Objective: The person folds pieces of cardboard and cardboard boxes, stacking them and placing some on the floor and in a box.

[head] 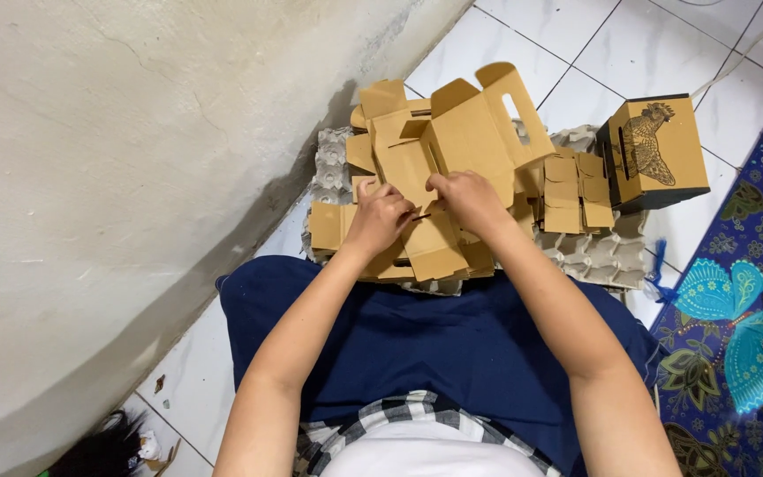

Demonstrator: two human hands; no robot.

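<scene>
Brown cardboard fills the middle of the frame: a half-folded carton (pixel 452 146) with a slotted handle flap stands above a heap of flat carton blanks (pixel 417 252). The left hand (pixel 380 216) curls its fingers around a flap at the carton's lower edge, and the right hand (pixel 468 199) presses bent fingers onto the same panel. Grey egg trays (pixel 593 256) lie beneath. A finished box (pixel 655 150) bearing a rooster drawing sits at upper right.

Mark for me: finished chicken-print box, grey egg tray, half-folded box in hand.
chicken-print box (pixel 664 146), head view, printed side.
egg tray (pixel 598 256), head view, bare cups at right.
half-folded box (pixel 474 132), head view, upright panel.
</scene>
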